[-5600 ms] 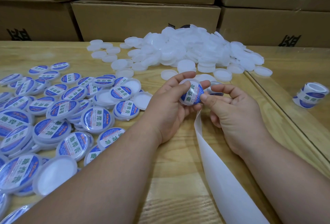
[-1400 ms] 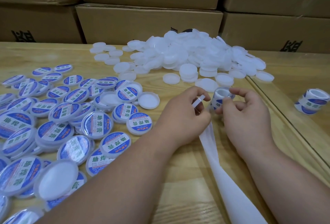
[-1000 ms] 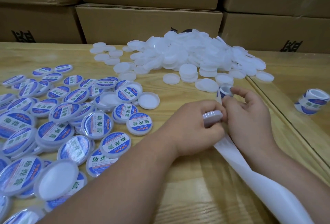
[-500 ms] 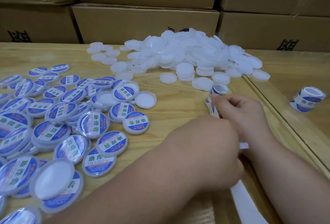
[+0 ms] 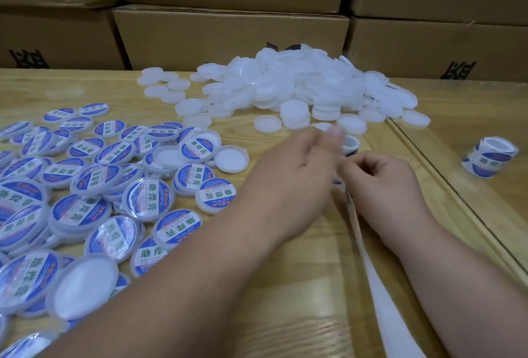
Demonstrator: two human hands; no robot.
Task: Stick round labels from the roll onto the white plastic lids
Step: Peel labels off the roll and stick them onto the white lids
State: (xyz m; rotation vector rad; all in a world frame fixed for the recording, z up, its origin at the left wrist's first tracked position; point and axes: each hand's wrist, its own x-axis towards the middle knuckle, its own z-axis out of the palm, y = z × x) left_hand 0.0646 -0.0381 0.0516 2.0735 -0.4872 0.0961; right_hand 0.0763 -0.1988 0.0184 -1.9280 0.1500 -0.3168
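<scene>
While my right hand (image 5: 377,179) pinches the backing strip (image 5: 380,286) beside the label roll (image 5: 351,145), my left hand (image 5: 297,175) reaches with loose, empty fingers toward the bare lids (image 5: 300,86) — fetch stage. Next: grip one lid (image 5: 268,124) from the surface (image 5: 300,286), then peel a label.

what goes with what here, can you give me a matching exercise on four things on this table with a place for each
Things:
1. pile of plain white lids
2. labelled lids
3. spare label roll
4. backing strip

Places:
A. trailing toward the near edge, between the two forearms
B. alone on the right, past the table seam
C. spread over the left side of the table
D. heaped at the back, in front of the cardboard boxes

Pairs: 1-D, 2-C, 3-B, 4-A
</scene>
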